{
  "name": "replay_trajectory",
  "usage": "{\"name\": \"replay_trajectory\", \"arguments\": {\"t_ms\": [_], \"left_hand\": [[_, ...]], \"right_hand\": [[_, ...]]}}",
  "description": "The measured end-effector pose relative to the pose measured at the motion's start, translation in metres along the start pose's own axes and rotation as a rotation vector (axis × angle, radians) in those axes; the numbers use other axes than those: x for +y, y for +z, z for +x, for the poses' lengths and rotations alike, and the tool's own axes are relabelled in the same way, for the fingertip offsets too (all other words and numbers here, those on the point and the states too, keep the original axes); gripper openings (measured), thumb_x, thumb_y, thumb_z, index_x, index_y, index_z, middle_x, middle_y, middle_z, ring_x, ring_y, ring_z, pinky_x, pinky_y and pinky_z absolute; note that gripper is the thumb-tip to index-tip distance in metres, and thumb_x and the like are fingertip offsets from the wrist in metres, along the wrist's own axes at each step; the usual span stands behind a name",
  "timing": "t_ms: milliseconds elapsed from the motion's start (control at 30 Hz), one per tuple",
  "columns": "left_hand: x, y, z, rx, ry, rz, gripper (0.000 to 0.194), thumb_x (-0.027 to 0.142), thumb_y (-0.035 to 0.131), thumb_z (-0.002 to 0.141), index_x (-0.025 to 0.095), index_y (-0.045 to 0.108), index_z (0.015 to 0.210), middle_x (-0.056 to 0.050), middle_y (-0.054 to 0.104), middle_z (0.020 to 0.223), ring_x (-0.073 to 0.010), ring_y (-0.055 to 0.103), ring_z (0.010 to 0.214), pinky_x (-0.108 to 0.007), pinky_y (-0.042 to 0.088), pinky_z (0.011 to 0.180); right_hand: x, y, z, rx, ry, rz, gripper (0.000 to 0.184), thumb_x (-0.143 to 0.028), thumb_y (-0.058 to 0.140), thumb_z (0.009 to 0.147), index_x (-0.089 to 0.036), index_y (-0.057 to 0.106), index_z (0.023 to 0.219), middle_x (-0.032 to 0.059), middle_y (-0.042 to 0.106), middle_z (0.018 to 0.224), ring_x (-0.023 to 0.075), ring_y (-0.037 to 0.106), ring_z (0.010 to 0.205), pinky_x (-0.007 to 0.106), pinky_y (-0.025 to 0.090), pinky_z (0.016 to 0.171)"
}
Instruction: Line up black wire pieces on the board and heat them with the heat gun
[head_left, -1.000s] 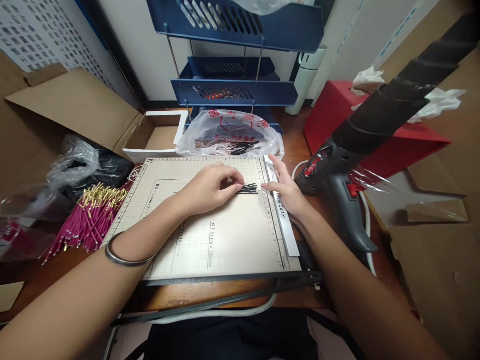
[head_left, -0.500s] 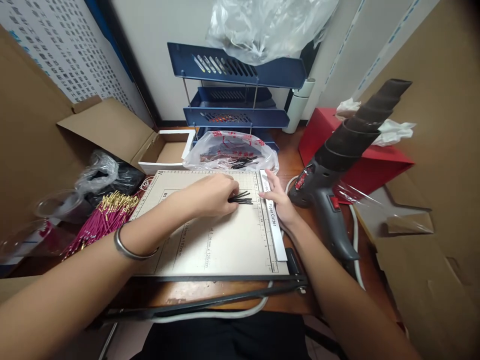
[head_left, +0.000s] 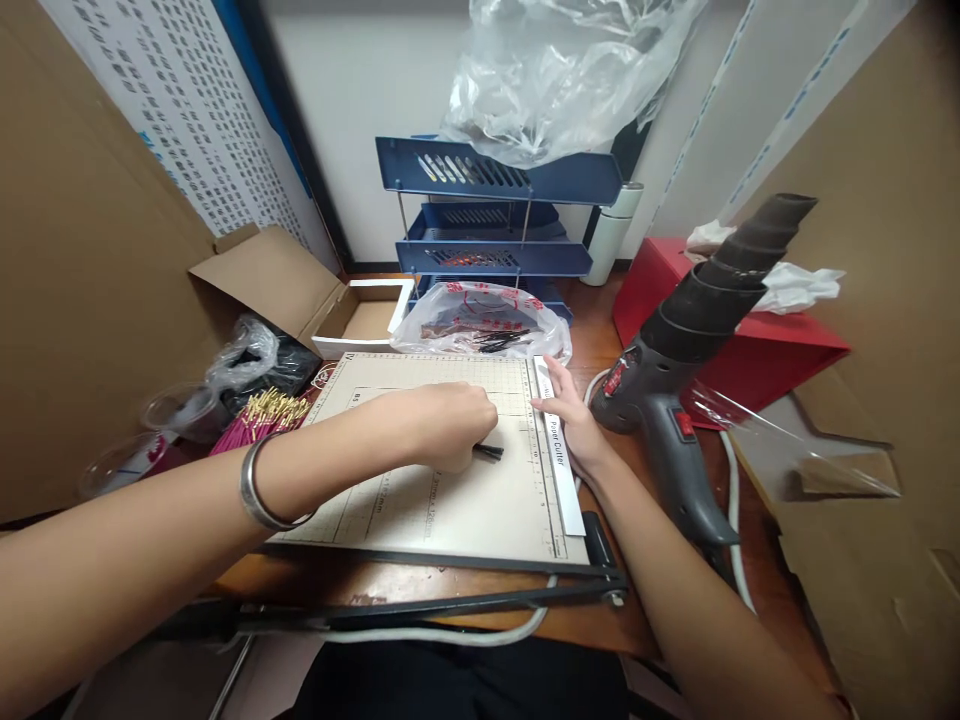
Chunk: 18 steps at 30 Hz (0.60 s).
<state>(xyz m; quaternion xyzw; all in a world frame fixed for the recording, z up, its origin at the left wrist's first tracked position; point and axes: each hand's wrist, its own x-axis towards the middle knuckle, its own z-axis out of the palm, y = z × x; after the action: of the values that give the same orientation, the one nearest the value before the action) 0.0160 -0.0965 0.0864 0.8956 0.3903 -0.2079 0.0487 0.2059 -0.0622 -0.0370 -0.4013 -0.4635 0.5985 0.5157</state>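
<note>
My left hand (head_left: pixel 450 425) is closed, knuckles up, over the right half of the cream board of a paper cutter (head_left: pixel 480 510). From under its fingers stick the ends of several thin black strips (head_left: pixel 490 453); the rest of them is hidden in the hand. My right hand (head_left: pixel 576 425) lies at the cutter's right edge, its fingers apart and touching the white guard strip (head_left: pixel 568 490) lettered "Paper Cutter". It holds nothing that I can see. The black blade arm (head_left: pixel 420 604) is swung out along the front of the board.
A heat gun (head_left: pixel 679 400) stands at the right by a red tissue box (head_left: pixel 652 285). Behind the board lie a plastic bag (head_left: pixel 420 325) with black strips and a blue tray rack (head_left: pixel 487 258). Magenta cords with gold tips (head_left: pixel 274 410) and a cardboard box (head_left: pixel 266 280) are at the left.
My left hand has closed over the black strips and turned knuckles up, so less of them shows. It has come a little nearer to me. My right hand stays at the guard strip. The view has shifted.
</note>
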Motion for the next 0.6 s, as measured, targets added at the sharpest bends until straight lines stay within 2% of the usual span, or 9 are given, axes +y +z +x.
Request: {"name": "replay_trajectory", "arguments": {"t_ms": [100,267,433,533,600], "left_hand": [[-0.003,0.012,-0.017,0.05,-0.035,-0.065,0.016,0.009,0.063,0.079,0.017,0.077,0.08,-0.01,0.076,0.077,-0.0239,0.067,0.066,-0.034,0.036,0.054],[0.0,0.034,-0.04,0.15,-0.115,-0.137,0.018,0.009,0.06,0.089,0.015,0.077,0.09,-0.012,0.079,0.095,-0.0271,0.074,0.088,-0.035,0.05,0.073],[0.0,0.056,-0.049,0.318,-0.123,-0.167,0.022,0.012,0.057,0.097,0.015,0.079,0.092,-0.011,0.078,0.095,-0.024,0.073,0.086,-0.033,0.053,0.075],[-0.015,0.065,-0.053,0.416,-0.116,-0.214,0.025,0.015,0.057,0.1,0.018,0.082,0.097,-0.01,0.078,0.096,-0.0225,0.074,0.089,-0.032,0.055,0.081],[-0.037,0.067,-0.055,0.454,-0.138,-0.245,0.027,0.018,0.056,0.101,0.019,0.083,0.102,-0.01,0.079,0.1,-0.0225,0.075,0.093,-0.033,0.055,0.087]], "right_hand": [[0.0,0.0,0.0,-0.004,-0.021,-0.05,0.09,-0.037,0.077,0.065,-0.031,0.046,0.149,0.0049,0.04,0.173,0.0311,0.029,0.165,0.052,0.017,0.139],[0.002,-0.002,0.001,0.005,-0.01,-0.06,0.091,-0.038,0.077,0.063,-0.03,0.044,0.148,0.0064,0.038,0.174,0.0315,0.033,0.164,0.052,0.02,0.138],[0.004,-0.002,0.001,0.015,-0.003,-0.055,0.089,-0.038,0.079,0.064,-0.032,0.045,0.146,0.0053,0.038,0.174,0.0303,0.03,0.165,0.051,0.017,0.139],[0.004,-0.002,0.0,0.02,-0.006,-0.041,0.088,-0.037,0.08,0.064,-0.032,0.047,0.145,0.0044,0.039,0.173,0.0302,0.029,0.166,0.051,0.015,0.139],[0.004,-0.002,-0.001,0.017,-0.008,-0.026,0.086,-0.037,0.08,0.066,-0.034,0.048,0.146,0.0029,0.041,0.172,0.0304,0.028,0.166,0.052,0.015,0.139]]}}
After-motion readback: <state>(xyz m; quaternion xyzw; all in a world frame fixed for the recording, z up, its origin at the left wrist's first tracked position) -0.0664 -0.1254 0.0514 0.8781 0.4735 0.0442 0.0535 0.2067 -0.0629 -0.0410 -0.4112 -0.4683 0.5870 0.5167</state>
